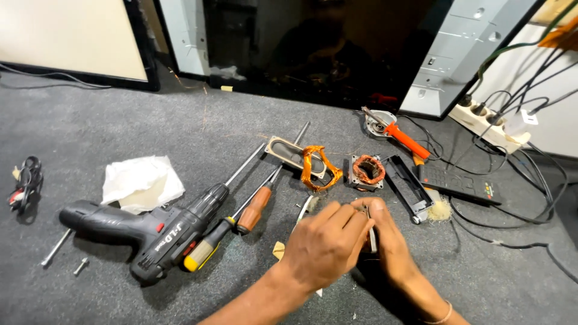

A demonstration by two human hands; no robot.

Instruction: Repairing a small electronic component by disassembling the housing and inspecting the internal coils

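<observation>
**Two hands bent over a small metal part on the grey mat**

From the head camera, looking down: the left hand (325,244) lies knuckles-up, fingers curled over whatever sits beneath it, and I cannot tell what it has hold of. The right hand (385,238) presses against it, thumb and fingers pinched on a thin metal piece (372,238) standing between the two hands, low and centre on the grey mat (180,126).

Just beyond the fingertips lie a copper coil (317,168) and a wound motor core (367,170). To the left rest a cordless drill (150,232), two screwdrivers (256,207) and a crumpled white cloth (141,180). An orange-handled soldering iron (404,139) lies further back, right.
</observation>
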